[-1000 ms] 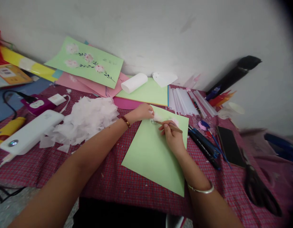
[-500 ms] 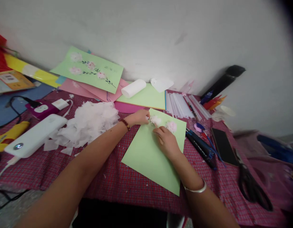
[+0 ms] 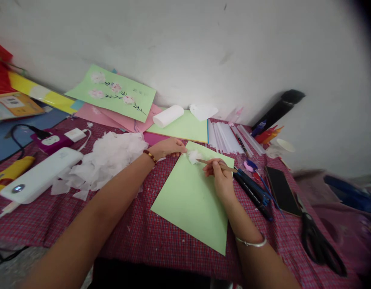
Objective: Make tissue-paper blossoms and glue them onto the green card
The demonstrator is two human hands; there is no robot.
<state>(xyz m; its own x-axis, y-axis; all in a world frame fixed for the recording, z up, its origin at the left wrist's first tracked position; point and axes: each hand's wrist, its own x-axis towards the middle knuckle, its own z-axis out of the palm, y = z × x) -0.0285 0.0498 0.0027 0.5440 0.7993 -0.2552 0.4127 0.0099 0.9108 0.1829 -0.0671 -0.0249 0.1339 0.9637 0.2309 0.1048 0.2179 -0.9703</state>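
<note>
A light green sheet [image 3: 188, 204] lies aslant on the checked cloth. Near its top edge sits a fluffy white paper flower [image 3: 194, 156]. My right hand [image 3: 221, 174] is closed on a thin brown stick [image 3: 203, 161], whose pointed end reaches the flower's right side. The pink flower farther right on the sheet is covered by this hand. My left hand [image 3: 173, 147] is at the sheet's upper left edge, just left of the white flower. Its fingers are pinched together; what they hold, if anything, is too small to make out.
Left of the sheet is a heap of white paper pieces [image 3: 113, 156], with a white power bank [image 3: 41, 174] beyond. Pens [image 3: 254, 194], a phone [image 3: 282, 188] and black scissors [image 3: 318, 241] lie right. A green card with flowers [image 3: 122, 94] leans against the wall behind.
My right hand has shifted slightly right and turned, so the stick now shows across it with its tip at the white flower. My left hand has drawn back a little to the left.
</note>
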